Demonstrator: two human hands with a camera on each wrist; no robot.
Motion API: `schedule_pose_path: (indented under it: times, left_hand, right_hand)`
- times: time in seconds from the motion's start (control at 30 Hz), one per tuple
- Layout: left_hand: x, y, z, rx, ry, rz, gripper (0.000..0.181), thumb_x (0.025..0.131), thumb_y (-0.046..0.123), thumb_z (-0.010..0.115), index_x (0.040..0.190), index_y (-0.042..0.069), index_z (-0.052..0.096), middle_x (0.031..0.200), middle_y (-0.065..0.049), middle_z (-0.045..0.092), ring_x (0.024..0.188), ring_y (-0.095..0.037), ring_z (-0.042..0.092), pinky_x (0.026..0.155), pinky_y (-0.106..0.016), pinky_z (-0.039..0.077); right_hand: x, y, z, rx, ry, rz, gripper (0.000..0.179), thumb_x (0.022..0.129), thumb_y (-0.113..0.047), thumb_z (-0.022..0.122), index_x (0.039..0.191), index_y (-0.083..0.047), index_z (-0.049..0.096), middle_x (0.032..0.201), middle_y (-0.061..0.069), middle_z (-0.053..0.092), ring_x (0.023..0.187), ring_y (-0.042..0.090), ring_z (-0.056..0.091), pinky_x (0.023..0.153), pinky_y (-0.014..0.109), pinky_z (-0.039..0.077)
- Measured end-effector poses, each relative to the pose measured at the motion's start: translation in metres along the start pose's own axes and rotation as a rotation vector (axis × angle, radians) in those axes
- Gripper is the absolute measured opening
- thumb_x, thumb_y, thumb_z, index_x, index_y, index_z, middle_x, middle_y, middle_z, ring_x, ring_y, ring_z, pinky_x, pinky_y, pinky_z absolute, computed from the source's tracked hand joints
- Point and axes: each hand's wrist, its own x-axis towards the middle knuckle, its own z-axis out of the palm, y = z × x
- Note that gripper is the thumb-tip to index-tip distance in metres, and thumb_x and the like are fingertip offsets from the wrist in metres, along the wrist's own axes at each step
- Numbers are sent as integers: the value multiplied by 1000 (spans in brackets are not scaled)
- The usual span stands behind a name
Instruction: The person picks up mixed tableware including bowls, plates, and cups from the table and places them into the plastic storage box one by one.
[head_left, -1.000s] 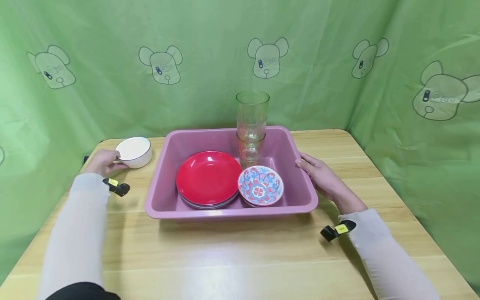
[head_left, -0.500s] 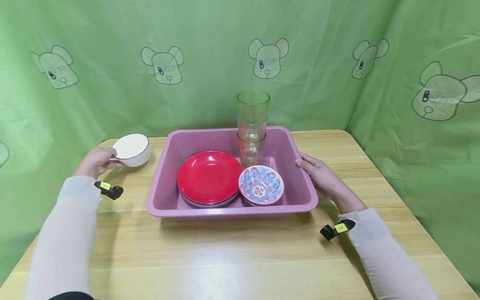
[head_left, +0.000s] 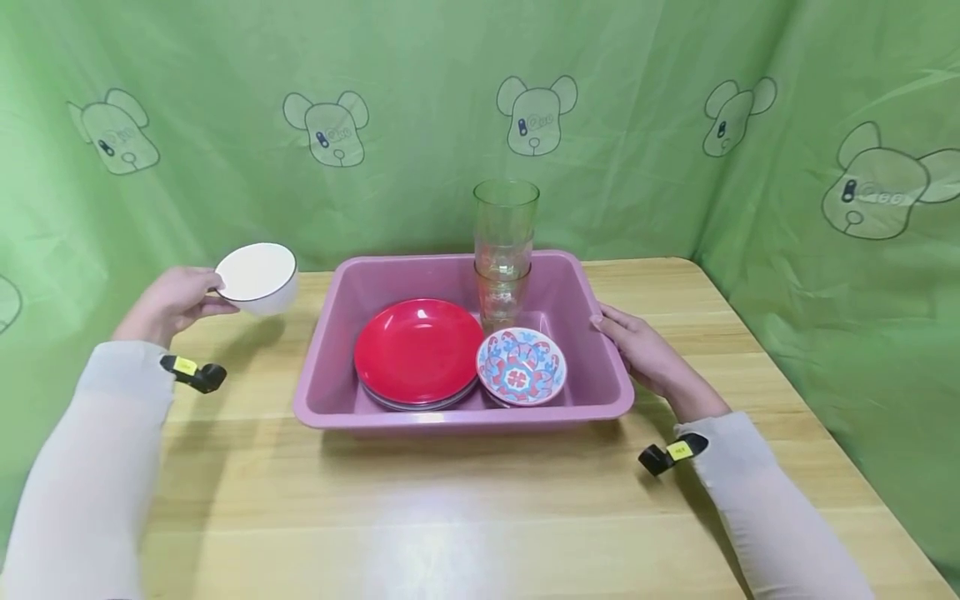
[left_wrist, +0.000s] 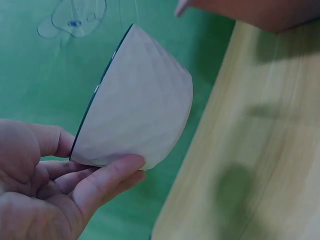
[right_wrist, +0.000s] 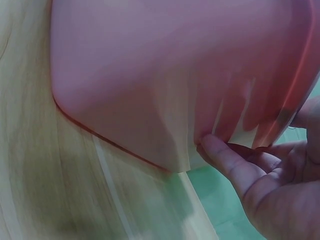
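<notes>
My left hand pinches a white bowl with a dark rim, held off the table left of the pink basin. In the left wrist view, the thumb is at the rim of the bowl and the fingers support its faceted outside. At the basin's right side, my right hand grips the rim, its fingertips against the outer wall in the right wrist view. Inside the basin lie a red plate stacked on others, a patterned bowl on another dish, and stacked clear tumblers.
The wooden table carries the basin. A green curtain with bear-head drawings hangs behind and along both sides. The tumblers stick up above the basin's back rim.
My left hand has raised the white bowl from the table and moved it slightly left. My right hand stays on the basin's rim, and the basin's contents look the same.
</notes>
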Motion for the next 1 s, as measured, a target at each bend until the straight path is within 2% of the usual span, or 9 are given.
schedule_pose_path:
  times: [0.1, 0.17, 0.2, 0.27, 0.37, 0.43, 0.5, 0.77, 1.0]
  left_hand:
    - [-4, 10, 4, 58, -8, 10, 55, 97, -5, 35, 145, -19, 13, 114, -25, 57, 73, -14, 70, 84, -26, 56]
    - [-7, 15, 8, 103, -19, 15, 62, 99, -2, 34, 147, -17, -3, 136, -39, 36, 75, -11, 70, 86, -25, 55]
    - [-8, 18, 10, 118, -25, 17, 63, 99, -2, 34, 147, -15, -6, 144, -41, 23, 75, -9, 70, 87, -24, 54]
    - [-10, 23, 14, 135, -37, 23, 63, 100, -1, 33, 147, -14, -6, 142, -41, 28, 76, -9, 69, 88, -24, 54]
    - [-13, 30, 20, 132, -59, 31, 62, 100, -2, 35, 147, -15, -4, 112, -22, 61, 77, -11, 70, 86, -26, 55]
    - [-16, 35, 24, 132, -73, 37, 61, 101, -2, 36, 147, -15, -1, 94, 2, 64, 79, -12, 70, 85, -28, 56]
    - [-20, 38, 30, 133, -87, 45, 60, 101, -2, 36, 147, -16, 1, 88, 5, 66, 79, -12, 70, 85, -28, 56]
    - [-28, 50, 56, 171, -123, 104, 56, 100, -2, 37, 146, -19, 11, 97, 2, 63, 85, -11, 70, 88, -29, 55]
    - [-31, 57, 80, 207, -147, 138, 51, 99, -3, 37, 145, -19, 20, 115, -12, 54, 88, -11, 69, 89, -30, 55]
  right_hand:
    - [1, 0, -1, 20, -13, 0, 62, 104, -37, 46, 156, -10, 23, 139, 34, 43, 103, 23, 66, 86, 40, 57]
    - [2, 1, -1, 30, -21, 1, 63, 104, -37, 46, 156, -10, 23, 141, 34, 42, 105, 24, 65, 87, 40, 56]
    - [2, 1, -2, 32, -23, 2, 63, 104, -37, 46, 156, -9, 23, 141, 34, 41, 106, 24, 65, 87, 40, 56]
    - [2, 2, -2, 34, -24, 3, 63, 104, -37, 46, 156, -9, 22, 141, 34, 41, 105, 23, 65, 87, 40, 56]
    - [2, 2, -2, 34, -25, 2, 63, 104, -37, 46, 156, -9, 22, 140, 35, 42, 104, 22, 66, 87, 40, 56]
    - [2, 2, -2, 35, -28, 0, 63, 105, -37, 45, 156, -8, 22, 140, 35, 42, 104, 22, 66, 87, 40, 56]
    - [2, 1, -2, 37, -33, 0, 62, 105, -36, 44, 156, -8, 22, 141, 34, 41, 105, 22, 65, 88, 40, 56]
    - [3, 0, -2, 29, -54, -7, 62, 106, -35, 43, 156, -6, 20, 143, 34, 39, 110, 23, 63, 90, 39, 55]
    - [2, -2, -3, 12, -60, -1, 62, 106, -34, 42, 156, -6, 19, 142, 34, 40, 112, 25, 62, 90, 39, 55]
